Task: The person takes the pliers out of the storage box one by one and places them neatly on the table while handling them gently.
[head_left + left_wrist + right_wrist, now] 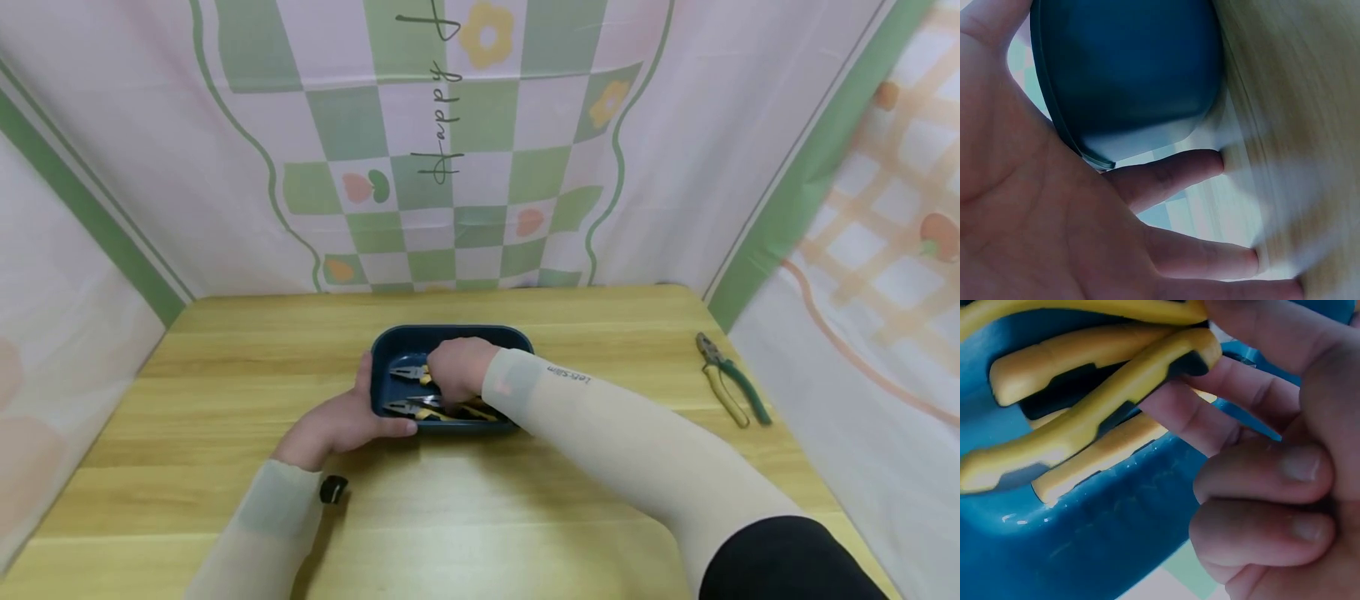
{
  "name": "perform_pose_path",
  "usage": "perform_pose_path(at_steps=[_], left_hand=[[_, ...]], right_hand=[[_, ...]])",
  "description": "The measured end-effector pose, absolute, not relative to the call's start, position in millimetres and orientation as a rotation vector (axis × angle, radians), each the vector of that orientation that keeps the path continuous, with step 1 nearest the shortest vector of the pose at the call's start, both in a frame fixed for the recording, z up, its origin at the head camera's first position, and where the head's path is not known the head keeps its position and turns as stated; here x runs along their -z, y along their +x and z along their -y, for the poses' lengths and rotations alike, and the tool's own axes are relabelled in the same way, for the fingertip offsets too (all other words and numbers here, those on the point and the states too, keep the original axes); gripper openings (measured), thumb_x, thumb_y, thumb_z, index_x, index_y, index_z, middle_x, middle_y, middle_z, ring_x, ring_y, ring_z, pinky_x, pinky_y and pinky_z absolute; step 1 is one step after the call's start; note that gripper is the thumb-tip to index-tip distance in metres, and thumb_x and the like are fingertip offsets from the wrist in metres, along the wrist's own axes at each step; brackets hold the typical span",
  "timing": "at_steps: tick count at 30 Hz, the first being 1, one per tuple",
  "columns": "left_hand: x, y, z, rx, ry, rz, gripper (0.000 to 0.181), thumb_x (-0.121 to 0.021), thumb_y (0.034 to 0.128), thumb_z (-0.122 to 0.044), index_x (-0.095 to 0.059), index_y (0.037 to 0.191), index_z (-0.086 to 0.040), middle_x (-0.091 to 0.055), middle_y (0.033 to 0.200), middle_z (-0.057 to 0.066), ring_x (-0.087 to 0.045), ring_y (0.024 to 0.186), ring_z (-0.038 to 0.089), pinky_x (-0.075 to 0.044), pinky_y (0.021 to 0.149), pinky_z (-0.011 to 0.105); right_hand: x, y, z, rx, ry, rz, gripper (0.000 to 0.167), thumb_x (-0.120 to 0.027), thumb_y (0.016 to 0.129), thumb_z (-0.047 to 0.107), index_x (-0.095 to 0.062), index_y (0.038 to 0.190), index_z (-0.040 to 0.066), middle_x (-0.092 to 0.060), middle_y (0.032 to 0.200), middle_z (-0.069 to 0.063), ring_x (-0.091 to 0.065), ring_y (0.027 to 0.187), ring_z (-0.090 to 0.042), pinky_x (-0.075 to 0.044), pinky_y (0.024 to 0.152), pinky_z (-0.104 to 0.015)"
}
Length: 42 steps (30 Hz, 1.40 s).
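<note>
A dark blue rectangular container stands on the table with several yellow-and-black-handled pliers in it. My left hand rests against its left end, thumb along the front rim. Its fingers look straight and spread in the left wrist view. Inside the container, my right hand pinches a pair of pliers by a yellow handle. The right wrist view shows its last two fingers curled in towards the palm. The jaws of the held pliers are hidden.
Another pair of pliers, with one green and one yellow handle, lies at the table's right side. A small black object is beside the left wrist. Patterned curtains hang behind the wooden table and at both sides.
</note>
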<state>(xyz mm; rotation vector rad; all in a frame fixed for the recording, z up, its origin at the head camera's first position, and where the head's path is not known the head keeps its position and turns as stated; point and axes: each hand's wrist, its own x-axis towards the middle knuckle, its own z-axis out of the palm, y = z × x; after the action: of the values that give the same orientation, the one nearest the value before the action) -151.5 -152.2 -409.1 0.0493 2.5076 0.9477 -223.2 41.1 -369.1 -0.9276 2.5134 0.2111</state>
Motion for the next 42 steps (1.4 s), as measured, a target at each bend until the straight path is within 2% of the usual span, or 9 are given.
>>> perform_pose_path(at_steps=[8,15,18,22,26,29,34,38,42], left_hand=[[408.8,-151.9,151.8,-0.963,0.033,-2.5,0.138,-0.078,0.0755,-0.063,0.022,0.155,-0.012,-0.039,0.147,0.032,-0.055,0.112,0.036,-0.04,0.098,0.052],[407.5,-150.2,151.0,-0.942,0.025,-2.503,0.137,-0.078,0.0765,-0.061,0.022,0.155,-0.011,-0.043,0.144,0.033,-0.057,0.11,0.035,-0.041,0.097,0.052],[407.0,-149.6,150.8,-0.919,0.031,-2.505,0.137,-0.077,0.0774,-0.062,0.022,0.155,-0.01,-0.041,0.145,0.034,-0.056,0.113,0.037,-0.041,0.097,0.053],[407.7,-149.9,150.7,-0.902,0.035,-2.514,0.136,-0.076,0.0782,-0.062,0.023,0.155,-0.01,-0.038,0.147,0.034,-0.055,0.116,0.039,-0.04,0.099,0.054],[409.1,-151.2,150.2,-0.923,0.039,-2.521,0.136,-0.077,0.078,-0.061,0.022,0.155,-0.009,-0.038,0.147,0.035,-0.054,0.117,0.04,-0.039,0.099,0.054],[410.1,-151.8,150.0,-0.928,0.032,-2.522,0.136,-0.077,0.0775,-0.062,0.022,0.155,-0.011,-0.039,0.146,0.034,-0.054,0.116,0.039,-0.04,0.099,0.054],[409.7,-152.1,150.0,-0.911,0.007,-2.531,0.137,-0.077,0.0758,-0.064,0.021,0.156,-0.013,-0.039,0.147,0.032,-0.055,0.112,0.037,-0.04,0.098,0.054],[408.7,-151.6,149.9,-0.894,-0.001,-2.532,0.138,-0.077,0.0753,-0.065,0.022,0.156,-0.013,-0.038,0.147,0.033,-0.055,0.111,0.037,-0.041,0.097,0.054],[408.2,-151.1,150.3,-0.891,-0.012,-2.526,0.139,-0.077,0.0741,-0.067,0.023,0.156,-0.015,-0.037,0.149,0.033,-0.055,0.113,0.037,-0.041,0.098,0.054]], right_hand=[[370.9,-226.1,-41.7,-0.196,-0.871,-2.511,0.016,-0.078,0.086,0.028,-0.067,0.081,0.016,-0.061,0.075,0.002,-0.052,0.063,-0.016,-0.045,0.058,-0.032],[368.4,-232.1,-43.6,-0.221,-0.857,-2.552,0.022,-0.08,0.083,0.035,-0.068,0.079,0.017,-0.062,0.076,0.003,-0.054,0.065,-0.015,-0.048,0.059,-0.033],[365.1,-239.2,-42.3,-0.212,-0.836,-2.567,0.021,-0.078,0.086,0.033,-0.067,0.08,0.017,-0.063,0.078,0.002,-0.055,0.066,-0.016,-0.048,0.058,-0.033],[360.2,-251.7,-40.3,-0.207,-0.868,-2.598,0.013,-0.069,0.093,0.022,-0.066,0.082,0.016,-0.062,0.08,0.001,-0.055,0.068,-0.016,-0.048,0.06,-0.032],[357.7,-262.1,-43.6,-0.229,-0.872,-2.609,0.017,-0.065,0.096,0.021,-0.063,0.08,0.016,-0.059,0.078,0.002,-0.055,0.068,-0.015,-0.049,0.066,-0.033],[355.8,-263.5,-49.5,-0.227,-0.807,-2.55,0.017,-0.072,0.091,0.026,-0.066,0.078,0.017,-0.062,0.081,0.003,-0.057,0.073,-0.016,-0.049,0.069,-0.034],[355.9,-251.8,-58.6,-0.297,-0.743,-2.468,0.022,-0.084,0.08,0.039,-0.072,0.084,0.021,-0.067,0.098,0.005,-0.06,0.088,-0.016,-0.051,0.078,-0.037],[359.9,-238.1,-63.5,-0.49,-0.773,-2.48,0.027,-0.081,0.081,0.048,-0.073,0.082,0.023,-0.065,0.087,0.006,-0.058,0.077,-0.013,-0.05,0.071,-0.035],[363.3,-231.3,-65.2,-0.598,-0.803,-2.473,0.024,-0.073,0.087,0.045,-0.072,0.077,0.023,-0.057,0.069,0.005,-0.05,0.06,-0.013,-0.043,0.056,-0.031]])
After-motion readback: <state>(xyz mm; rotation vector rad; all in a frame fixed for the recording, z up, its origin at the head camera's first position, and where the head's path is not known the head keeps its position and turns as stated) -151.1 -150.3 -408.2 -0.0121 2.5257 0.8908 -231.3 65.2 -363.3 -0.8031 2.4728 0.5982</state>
